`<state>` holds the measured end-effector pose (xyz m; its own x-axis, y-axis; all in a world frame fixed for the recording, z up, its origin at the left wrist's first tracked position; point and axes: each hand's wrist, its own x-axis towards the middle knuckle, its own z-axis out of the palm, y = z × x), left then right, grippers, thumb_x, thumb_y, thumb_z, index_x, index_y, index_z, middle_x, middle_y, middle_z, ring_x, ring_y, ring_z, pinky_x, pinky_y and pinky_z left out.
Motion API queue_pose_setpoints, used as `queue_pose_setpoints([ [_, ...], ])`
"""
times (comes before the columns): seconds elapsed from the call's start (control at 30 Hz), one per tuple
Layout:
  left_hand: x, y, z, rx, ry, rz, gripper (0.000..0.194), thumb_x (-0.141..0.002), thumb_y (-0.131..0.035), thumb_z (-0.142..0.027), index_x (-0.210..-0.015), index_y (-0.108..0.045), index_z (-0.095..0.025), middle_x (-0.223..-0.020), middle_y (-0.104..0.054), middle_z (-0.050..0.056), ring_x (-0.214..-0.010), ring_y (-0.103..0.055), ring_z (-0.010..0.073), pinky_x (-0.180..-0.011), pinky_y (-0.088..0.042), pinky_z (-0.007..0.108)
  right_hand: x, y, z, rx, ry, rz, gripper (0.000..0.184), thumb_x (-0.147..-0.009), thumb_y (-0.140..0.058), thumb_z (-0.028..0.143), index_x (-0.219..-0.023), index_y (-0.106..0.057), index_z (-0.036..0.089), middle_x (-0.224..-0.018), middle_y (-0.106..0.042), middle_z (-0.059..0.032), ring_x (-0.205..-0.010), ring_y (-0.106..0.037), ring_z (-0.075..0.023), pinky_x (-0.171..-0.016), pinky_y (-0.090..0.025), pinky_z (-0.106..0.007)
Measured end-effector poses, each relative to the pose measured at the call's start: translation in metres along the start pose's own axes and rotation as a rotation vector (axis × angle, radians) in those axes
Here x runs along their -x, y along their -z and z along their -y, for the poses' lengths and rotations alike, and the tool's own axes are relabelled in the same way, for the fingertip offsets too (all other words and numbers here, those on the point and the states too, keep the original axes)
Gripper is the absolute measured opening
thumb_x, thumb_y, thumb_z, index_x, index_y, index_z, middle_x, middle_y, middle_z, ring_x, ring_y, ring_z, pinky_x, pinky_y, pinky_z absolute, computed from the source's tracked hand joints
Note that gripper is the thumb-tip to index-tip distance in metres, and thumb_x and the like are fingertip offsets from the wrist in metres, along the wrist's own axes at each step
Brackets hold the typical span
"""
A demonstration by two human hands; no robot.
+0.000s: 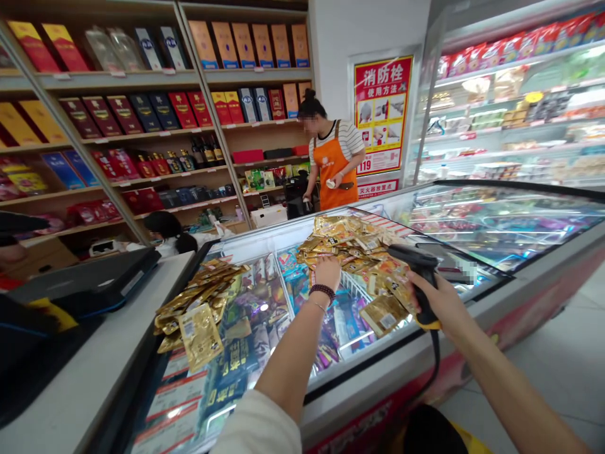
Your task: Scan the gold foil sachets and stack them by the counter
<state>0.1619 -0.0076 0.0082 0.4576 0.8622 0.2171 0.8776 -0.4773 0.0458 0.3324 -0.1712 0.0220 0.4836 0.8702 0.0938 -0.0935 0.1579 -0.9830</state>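
Observation:
My left hand (327,271), with a beaded bracelet at the wrist, is at the near edge of a large heap of gold foil packets (350,236) on the freezer's glass top. Its fingers curl down over a gold packet at the heap's edge; the fingertips are partly hidden. In my right hand (439,299) is a black barcode scanner (423,271), held by its handle, its head pointing left over the packets. A cord hangs from the handle. A second, smaller pile of gold packets (201,309) lies at the left of the glass, one packet overlapping its front.
The chest freezer (359,372) holds colourful packs under its glass. A counter (127,321) with a dark device stands left. Behind the freezer is a person in an orange apron (331,167); another person's dark hair (165,227) shows lower left. Shelves of boxes line the wall.

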Motion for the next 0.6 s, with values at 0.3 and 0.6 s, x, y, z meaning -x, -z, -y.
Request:
queue_pose_setpoints([
  [0.3, 0.029, 0.016, 0.005, 0.002, -0.132, 0.057, 0.03, -0.092, -0.043, -0.014, -0.112, -0.064, -0.006, -0.099, -0.07, 0.023, -0.098, -0.069, 0.03, -0.085, -0.051, 0.04, -0.012, -0.004, -0.025, -0.037, -0.05, 0.042, 0.041, -0.068, -0.08, 0.051, -0.072, -0.053, 0.02, -0.057, -0.053, 0.004, -0.04, -0.044, -0.0093, -0.034, -0.034, -0.022],
  [0.6, 0.049, 0.023, 0.065, 0.531, 0.068, -0.156, 0.024, -0.092, -0.051, -0.028, -0.102, -0.069, -0.014, -0.085, -0.072, 0.009, -0.083, -0.067, 0.0216, -0.082, -0.053, 0.033, -0.008, -0.018, -0.023, 0.006, -0.05, 0.073, 0.046, -0.064, -0.08, 0.055, -0.074, -0.051, 0.02, -0.057, -0.053, 0.0047, -0.039, -0.044, -0.0084, -0.034, -0.034, -0.021],
])
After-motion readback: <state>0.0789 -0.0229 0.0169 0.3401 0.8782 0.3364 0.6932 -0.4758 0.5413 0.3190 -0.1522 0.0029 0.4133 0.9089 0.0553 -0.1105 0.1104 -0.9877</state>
